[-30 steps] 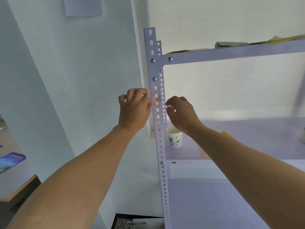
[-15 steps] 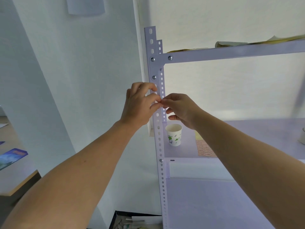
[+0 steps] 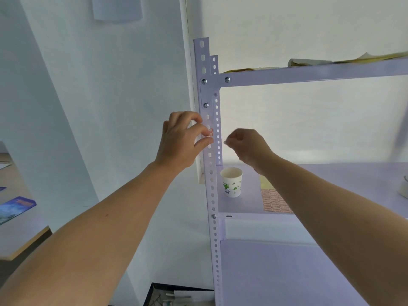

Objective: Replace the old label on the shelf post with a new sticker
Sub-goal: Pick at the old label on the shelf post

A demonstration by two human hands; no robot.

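The white perforated shelf post point(image 3: 212, 195) stands upright in the middle. A small red-and-white label point(image 3: 211, 131) sticks on its front face, just below the top shelf bracket. My left hand point(image 3: 182, 141) is raised to the post, with index fingertip and thumb pinching the label's left edge and partly covering it. My right hand point(image 3: 248, 145) hovers to the right of the post, clear of it, its thumb and index finger pinched together. I cannot tell whether anything tiny sits between them. A sheet of red stickers point(image 3: 274, 203) lies on the shelf under my right forearm.
A paper cup with green print point(image 3: 231, 182) stands on the middle shelf point(image 3: 353, 180) beside the post. Papers lie on the top shelf point(image 3: 309, 70). At the left is a table point(image 3: 19, 237) with a blue booklet point(image 3: 15, 206). A dark box point(image 3: 176, 294) sits below.
The two hands met at the label half a second ago. Since then my right hand has drawn away to the right, pinched, while the left stays on the label.
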